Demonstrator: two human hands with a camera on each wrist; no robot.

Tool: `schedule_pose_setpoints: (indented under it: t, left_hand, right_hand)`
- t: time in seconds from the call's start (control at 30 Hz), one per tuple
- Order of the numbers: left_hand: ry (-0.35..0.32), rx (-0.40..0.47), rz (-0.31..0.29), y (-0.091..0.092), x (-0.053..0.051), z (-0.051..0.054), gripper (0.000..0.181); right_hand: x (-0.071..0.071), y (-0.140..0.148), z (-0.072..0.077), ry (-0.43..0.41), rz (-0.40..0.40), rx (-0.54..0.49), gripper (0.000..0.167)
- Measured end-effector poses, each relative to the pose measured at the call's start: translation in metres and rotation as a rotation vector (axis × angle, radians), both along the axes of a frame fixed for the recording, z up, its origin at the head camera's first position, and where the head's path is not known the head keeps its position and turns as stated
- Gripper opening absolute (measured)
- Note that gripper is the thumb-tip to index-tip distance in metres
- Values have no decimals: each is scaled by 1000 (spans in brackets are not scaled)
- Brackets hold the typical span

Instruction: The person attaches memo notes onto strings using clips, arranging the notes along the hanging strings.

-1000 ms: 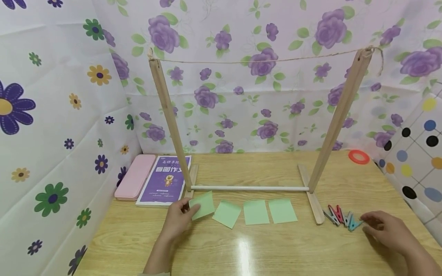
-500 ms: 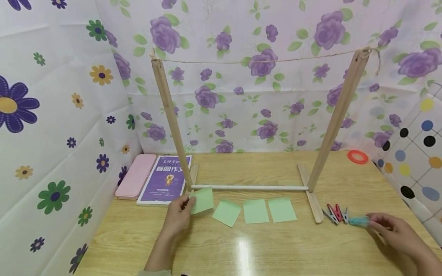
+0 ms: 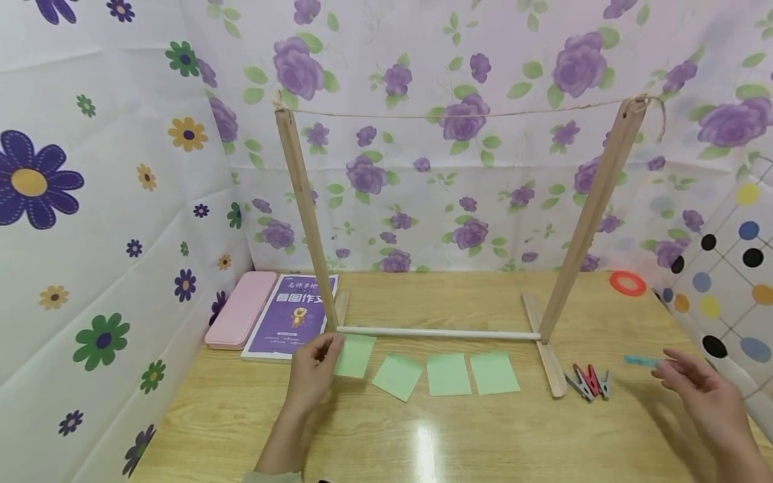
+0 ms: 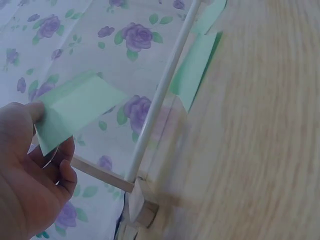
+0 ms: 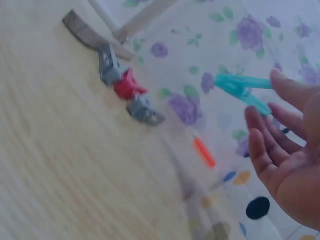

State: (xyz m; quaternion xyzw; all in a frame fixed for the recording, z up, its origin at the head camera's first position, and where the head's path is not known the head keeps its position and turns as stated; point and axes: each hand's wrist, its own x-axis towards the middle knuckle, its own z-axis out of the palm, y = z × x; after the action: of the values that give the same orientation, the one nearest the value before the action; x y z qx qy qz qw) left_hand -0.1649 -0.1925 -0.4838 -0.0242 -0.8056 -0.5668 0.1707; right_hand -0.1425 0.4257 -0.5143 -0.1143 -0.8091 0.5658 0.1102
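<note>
My left hand (image 3: 314, 372) pinches a light green sticky note (image 4: 77, 110) between thumb and fingers, just in front of the wooden frame's left foot. On the right, my right hand (image 3: 700, 396) holds a turquoise clothespin (image 5: 242, 90) by its handle ends, raised off the table. Three more green notes lie in a row on the table: a tilted one (image 3: 397, 377), a middle one (image 3: 448, 374) and a right one (image 3: 494, 372). Several clothespins (image 3: 592, 384), grey and red, lie beside the frame's right foot.
A wooden frame (image 3: 582, 248) with a string (image 3: 459, 116) across its top and a white rod (image 3: 435, 333) below stands behind the notes. At the left lie a pink case (image 3: 241, 310) and a purple book (image 3: 284, 329). An orange-red ring (image 3: 627, 283) lies at the back right.
My right hand has picked up the turquoise clothespin from beside the others and lifted it up and rightward. My left hand keeps its note, which has turned more upright.
</note>
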Motion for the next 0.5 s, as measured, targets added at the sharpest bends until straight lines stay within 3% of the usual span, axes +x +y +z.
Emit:
schedule_pose_setpoints:
  t: [0.07,0.17,0.23,0.3,0.4,0.5]
  left_hand:
    - [25,3,22,2,-1,3,15]
    - [26,20,56,7,-2,10,12]
    - [-14,65,77,9,-2,15,13]
    - [-76,128,105,12,-2,20,17]
    - [-140,244,154,16,-3,25,23]
    - [-126,312,180,19,-6,30,25]
  right_hand:
    - [-1,-7,6,70,-33,-199,39]
    - [-5,-18,15,223,-24,-591,30]
    - [-7,-25,20,316,31,-818,30]
    - [-10,-31,25,348,106,-984,31]
    - [-15,-41,33,329,229,-1096,32]
    - [-19,-53,41,298,337,-1124,34]
